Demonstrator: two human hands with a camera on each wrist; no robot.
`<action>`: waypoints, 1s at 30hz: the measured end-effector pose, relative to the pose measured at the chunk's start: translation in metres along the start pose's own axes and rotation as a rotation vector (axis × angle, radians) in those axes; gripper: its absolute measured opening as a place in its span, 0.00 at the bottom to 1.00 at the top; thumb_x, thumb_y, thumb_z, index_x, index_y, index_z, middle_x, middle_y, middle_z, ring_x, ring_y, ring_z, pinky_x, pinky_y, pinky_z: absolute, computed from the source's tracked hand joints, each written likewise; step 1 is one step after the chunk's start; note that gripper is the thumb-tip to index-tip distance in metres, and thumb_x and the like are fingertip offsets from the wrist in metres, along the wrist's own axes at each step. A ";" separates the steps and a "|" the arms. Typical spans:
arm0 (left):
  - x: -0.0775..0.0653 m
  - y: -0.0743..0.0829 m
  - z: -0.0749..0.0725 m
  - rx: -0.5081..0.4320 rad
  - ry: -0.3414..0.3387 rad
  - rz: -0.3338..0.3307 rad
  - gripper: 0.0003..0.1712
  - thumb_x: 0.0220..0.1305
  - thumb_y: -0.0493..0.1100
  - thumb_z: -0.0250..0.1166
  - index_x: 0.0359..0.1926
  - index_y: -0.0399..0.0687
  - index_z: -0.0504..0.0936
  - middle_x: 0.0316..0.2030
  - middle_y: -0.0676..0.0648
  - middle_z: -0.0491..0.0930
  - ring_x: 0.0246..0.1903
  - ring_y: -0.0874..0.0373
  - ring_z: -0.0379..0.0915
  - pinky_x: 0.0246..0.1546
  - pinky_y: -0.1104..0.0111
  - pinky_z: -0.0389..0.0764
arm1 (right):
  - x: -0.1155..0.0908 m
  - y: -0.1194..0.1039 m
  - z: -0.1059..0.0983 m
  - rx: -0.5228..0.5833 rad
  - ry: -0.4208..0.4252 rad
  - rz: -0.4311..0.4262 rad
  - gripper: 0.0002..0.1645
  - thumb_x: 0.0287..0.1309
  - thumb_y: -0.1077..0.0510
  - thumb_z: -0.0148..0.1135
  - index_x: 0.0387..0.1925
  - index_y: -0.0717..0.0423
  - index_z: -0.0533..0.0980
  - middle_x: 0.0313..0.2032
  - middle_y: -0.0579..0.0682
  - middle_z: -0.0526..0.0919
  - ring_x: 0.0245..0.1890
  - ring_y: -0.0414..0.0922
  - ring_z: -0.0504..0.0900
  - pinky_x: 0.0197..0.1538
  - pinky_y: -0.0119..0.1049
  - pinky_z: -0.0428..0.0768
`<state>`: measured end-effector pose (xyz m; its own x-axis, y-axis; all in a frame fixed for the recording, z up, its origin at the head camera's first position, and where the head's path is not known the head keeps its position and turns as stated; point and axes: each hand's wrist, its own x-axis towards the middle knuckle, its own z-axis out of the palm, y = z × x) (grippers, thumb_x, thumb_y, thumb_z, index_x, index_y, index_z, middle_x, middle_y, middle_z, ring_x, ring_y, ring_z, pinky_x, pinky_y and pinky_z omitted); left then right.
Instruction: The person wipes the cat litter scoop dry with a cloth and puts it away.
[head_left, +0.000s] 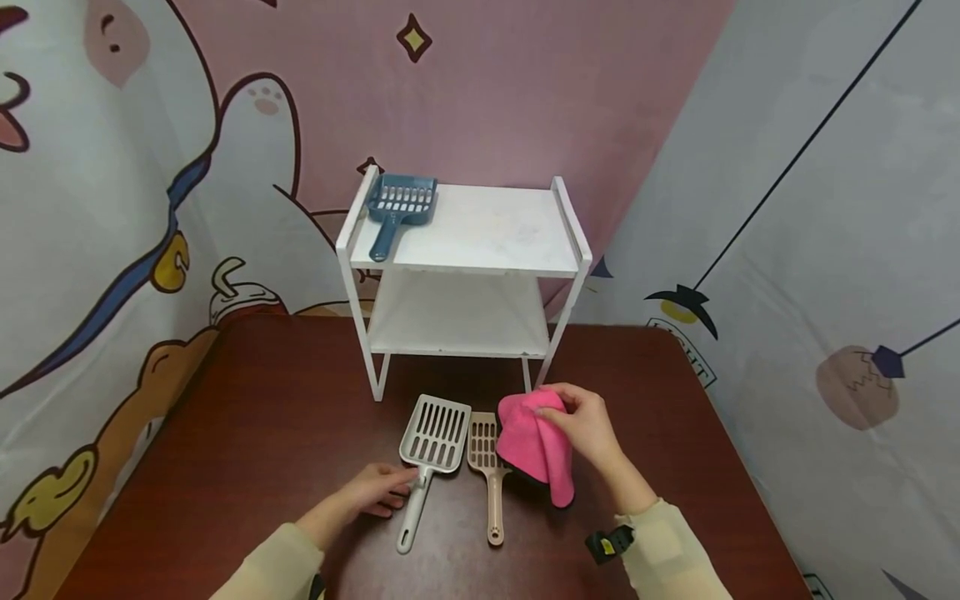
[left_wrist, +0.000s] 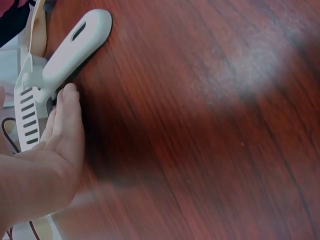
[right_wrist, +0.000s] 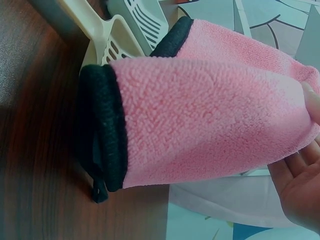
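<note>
A pale grey slotted litter scoop (head_left: 437,433) lies on the table with its handle towards me. My left hand (head_left: 377,490) is beside its neck, fingertips right at the top of the handle; in the left wrist view the fingers (left_wrist: 70,120) look fairly straight. To the right is a narrower beige slotted scoop (head_left: 494,492), its head partly covered by a pink cloth (head_left: 536,446). My right hand (head_left: 588,423) pinches the cloth near its top, between thumb and fingers, and it hangs in folds. Up close the cloth is fluffy, with dark edging and a small dark loop (right_wrist: 100,192).
A white two-tier rack (head_left: 480,271) stands at the back of the brown table (head_left: 270,450). On its upper shelf, at the left, lies a blue slotted scoop (head_left: 401,204). Walls with cartoon prints rise behind the table and along both sides.
</note>
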<state>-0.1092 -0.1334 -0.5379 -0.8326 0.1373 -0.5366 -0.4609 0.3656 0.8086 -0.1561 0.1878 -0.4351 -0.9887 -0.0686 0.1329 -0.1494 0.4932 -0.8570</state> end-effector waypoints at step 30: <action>0.004 0.009 0.021 -0.132 0.102 -0.038 0.27 0.58 0.51 0.63 0.47 0.29 0.75 0.39 0.37 0.82 0.30 0.57 0.79 0.34 0.61 0.81 | -0.002 -0.013 -0.001 -0.010 -0.005 0.004 0.17 0.48 0.65 0.69 0.43 0.66 0.79 0.37 0.63 0.84 0.27 0.32 0.75 0.29 0.26 0.76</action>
<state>-0.1097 -0.1100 -0.5381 -0.8377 0.0293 -0.5453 -0.5231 0.2439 0.8166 -0.1524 0.1820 -0.4234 -0.9894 -0.0704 0.1268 -0.1450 0.5021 -0.8526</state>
